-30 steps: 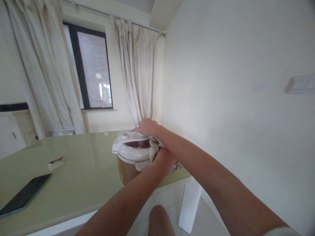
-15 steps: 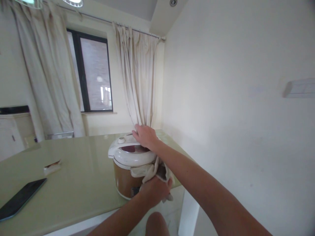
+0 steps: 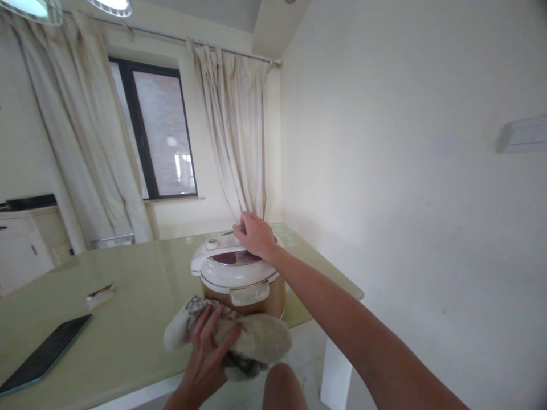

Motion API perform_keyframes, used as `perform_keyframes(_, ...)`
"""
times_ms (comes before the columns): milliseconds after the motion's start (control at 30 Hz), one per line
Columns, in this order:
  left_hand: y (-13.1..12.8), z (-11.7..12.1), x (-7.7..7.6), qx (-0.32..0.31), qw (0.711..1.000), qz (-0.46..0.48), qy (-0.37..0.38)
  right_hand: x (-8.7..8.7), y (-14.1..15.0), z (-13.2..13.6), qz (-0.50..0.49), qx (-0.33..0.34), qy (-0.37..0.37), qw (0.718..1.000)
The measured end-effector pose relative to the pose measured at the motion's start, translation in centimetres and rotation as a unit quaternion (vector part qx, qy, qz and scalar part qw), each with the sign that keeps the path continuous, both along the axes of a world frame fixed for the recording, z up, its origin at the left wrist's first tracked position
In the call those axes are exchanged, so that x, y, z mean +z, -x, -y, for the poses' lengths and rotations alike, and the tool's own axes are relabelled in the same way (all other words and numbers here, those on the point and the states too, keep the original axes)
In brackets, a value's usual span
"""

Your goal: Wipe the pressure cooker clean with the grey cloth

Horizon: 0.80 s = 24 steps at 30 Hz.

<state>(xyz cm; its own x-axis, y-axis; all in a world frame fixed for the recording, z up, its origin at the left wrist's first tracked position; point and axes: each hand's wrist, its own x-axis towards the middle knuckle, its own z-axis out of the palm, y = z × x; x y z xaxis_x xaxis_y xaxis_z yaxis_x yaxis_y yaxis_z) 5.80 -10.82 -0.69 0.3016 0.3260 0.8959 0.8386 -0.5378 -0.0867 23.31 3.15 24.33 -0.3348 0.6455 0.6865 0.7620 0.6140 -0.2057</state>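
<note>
A white and brown electric pressure cooker (image 3: 235,276) stands near the table's front right corner, its lid down. My right hand (image 3: 255,234) lies over the lid at the top, thumb and fingers curled onto its handle; the fingertips are partly hidden. In front of the cooker's lower body, my left hand (image 3: 209,341) presses a bunched beige cloth (image 3: 267,337) with dark markings. Its fingers are bent over the cloth, which covers the base and front panel of the cooker.
On the pale green table (image 3: 145,302) lie a dark tablet or phone (image 3: 47,353) and a small whitish item (image 3: 100,295) at the left. A bare wall (image 3: 405,199) runs along the right side. My knee (image 3: 282,387) shows below the table edge.
My left hand has moved left with the cloth, from the cooker's right side round to its front. The cloth is now spread wider. My right hand stays on the lid.
</note>
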Motion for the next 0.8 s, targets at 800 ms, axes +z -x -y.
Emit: perform_keyframes(800,2.0,-11.1,28.1,0.046,0.876,0.099,0.470,-0.8,-0.3,-2.6,-0.192,0.121,0.115,0.967)
